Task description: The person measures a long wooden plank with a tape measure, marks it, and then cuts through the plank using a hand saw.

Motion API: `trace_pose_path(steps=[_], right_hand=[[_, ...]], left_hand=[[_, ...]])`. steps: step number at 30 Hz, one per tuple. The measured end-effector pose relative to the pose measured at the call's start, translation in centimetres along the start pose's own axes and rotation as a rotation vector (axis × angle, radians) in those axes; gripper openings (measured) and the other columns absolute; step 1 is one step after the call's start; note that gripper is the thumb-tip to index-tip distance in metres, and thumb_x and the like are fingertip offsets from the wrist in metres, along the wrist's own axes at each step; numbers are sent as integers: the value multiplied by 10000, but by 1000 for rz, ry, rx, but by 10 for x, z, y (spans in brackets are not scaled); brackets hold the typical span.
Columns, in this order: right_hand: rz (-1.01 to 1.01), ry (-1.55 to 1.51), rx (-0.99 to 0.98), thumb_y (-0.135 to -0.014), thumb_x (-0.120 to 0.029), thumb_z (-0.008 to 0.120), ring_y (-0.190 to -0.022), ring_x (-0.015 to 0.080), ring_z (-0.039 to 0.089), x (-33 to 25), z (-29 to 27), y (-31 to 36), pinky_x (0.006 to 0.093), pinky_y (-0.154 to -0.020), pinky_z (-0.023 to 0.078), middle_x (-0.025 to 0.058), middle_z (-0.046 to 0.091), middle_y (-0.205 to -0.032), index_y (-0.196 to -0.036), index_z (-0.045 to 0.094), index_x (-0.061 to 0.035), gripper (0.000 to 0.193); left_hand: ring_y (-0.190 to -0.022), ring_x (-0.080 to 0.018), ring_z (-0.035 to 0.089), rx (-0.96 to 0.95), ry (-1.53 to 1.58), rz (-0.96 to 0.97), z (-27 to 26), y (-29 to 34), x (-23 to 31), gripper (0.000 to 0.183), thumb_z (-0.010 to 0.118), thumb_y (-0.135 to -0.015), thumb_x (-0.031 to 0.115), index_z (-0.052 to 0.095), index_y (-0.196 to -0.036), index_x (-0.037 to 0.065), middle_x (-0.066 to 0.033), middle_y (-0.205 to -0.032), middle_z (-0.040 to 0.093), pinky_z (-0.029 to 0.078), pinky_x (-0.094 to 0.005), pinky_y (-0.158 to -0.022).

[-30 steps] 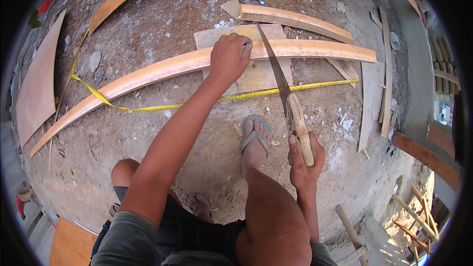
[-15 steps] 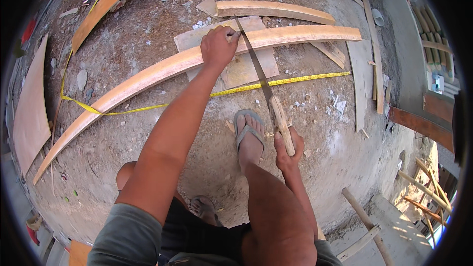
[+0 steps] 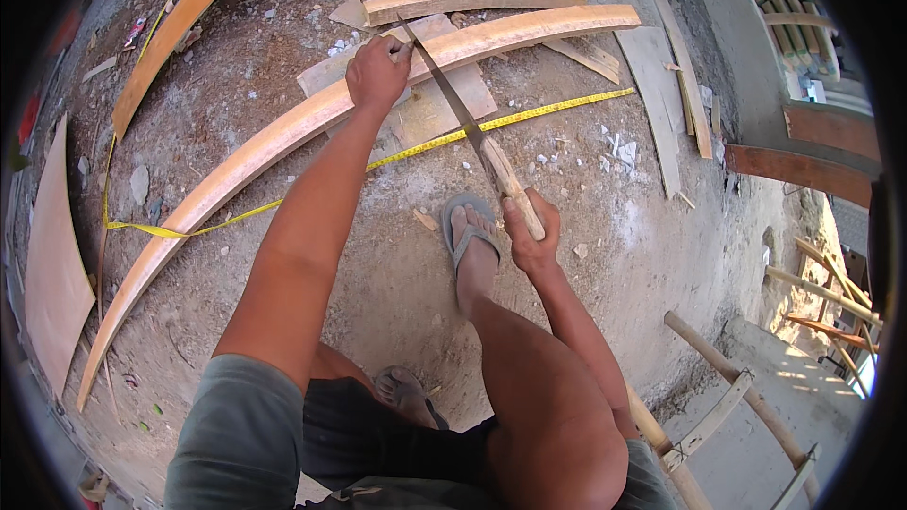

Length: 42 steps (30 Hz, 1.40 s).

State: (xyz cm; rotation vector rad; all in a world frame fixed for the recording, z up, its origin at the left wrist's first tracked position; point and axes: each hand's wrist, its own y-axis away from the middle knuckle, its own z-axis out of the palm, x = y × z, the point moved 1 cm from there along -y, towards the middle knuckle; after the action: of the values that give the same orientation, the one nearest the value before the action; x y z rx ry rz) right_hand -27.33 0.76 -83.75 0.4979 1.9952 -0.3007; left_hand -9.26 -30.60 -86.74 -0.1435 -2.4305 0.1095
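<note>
My left hand (image 3: 378,77) is closed over the top of a long curved wooden beam (image 3: 241,149) on the ground, its thumb close beside a saw blade. In my right hand (image 3: 531,229) is the pale wooden handle of a handsaw (image 3: 451,94). Its narrow dark blade slants across the beam just right of my left hand, and the tip reaches past the far edge. I cannot tell how deep the teeth sit. Under the beam lies a flat board (image 3: 452,106). An extended yellow tape measure (image 3: 529,115) runs along the near side and meets the beam at the left.
A shorter curved beam (image 3: 472,0) lies just beyond. Curved thin boards (image 3: 59,264) are at the left, flat planks (image 3: 661,94) at the right. My sandalled foot (image 3: 472,238) stands below the saw. A pole frame (image 3: 704,430) is at the lower right.
The whole view has shifted, so the beam appears farther left and higher. My right hand and the saw have moved slightly forward, toward the beam. My left hand keeps its grip.
</note>
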Motion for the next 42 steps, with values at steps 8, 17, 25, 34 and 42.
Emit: trace_pose_path(steps=[8,17,25,34,42], right_hand=[[40,-62,-180,-944,-144,697,-529,208,504,-42,-10,-10,364,-580,394,75,518,-596,-769,567,-55,235],[-102,-43,-202,-920,-119,690,-448,175,469,-55,-8,-21,329,-477,348,74,493,-556,-764,585,-23,211],[-95,-30,-213,-963,-211,621,-488,85,478,-62,1,-38,272,-464,349,23,528,-559,-789,591,16,288],[-123,-73,-159,-908,-87,704,-429,113,468,-59,10,-39,293,-443,341,59,490,-532,-729,538,-25,253],[-79,-281,-108,-992,-119,649,-513,38,437,-68,89,-115,243,-465,329,-20,522,-587,-891,656,28,179]], left_hand=[[-976,-358,664,-8,-16,6,0,6,6,263,708,-923,377,724,-920,115,-105,-979,694,509,-473,-835],[-951,-337,673,12,-5,-3,-5,2,-4,247,715,-924,364,730,-922,117,-88,-974,698,507,-458,-806],[-943,-296,644,40,35,3,-1,5,0,218,721,-919,324,715,-866,113,-58,-921,679,485,-450,-838],[-929,-290,641,46,-5,15,1,4,2,220,721,-918,315,706,-851,105,-60,-898,668,473,-444,-834],[-937,-305,644,34,34,2,2,4,5,213,721,-918,309,723,-852,107,-63,-906,672,473,-454,-847]])
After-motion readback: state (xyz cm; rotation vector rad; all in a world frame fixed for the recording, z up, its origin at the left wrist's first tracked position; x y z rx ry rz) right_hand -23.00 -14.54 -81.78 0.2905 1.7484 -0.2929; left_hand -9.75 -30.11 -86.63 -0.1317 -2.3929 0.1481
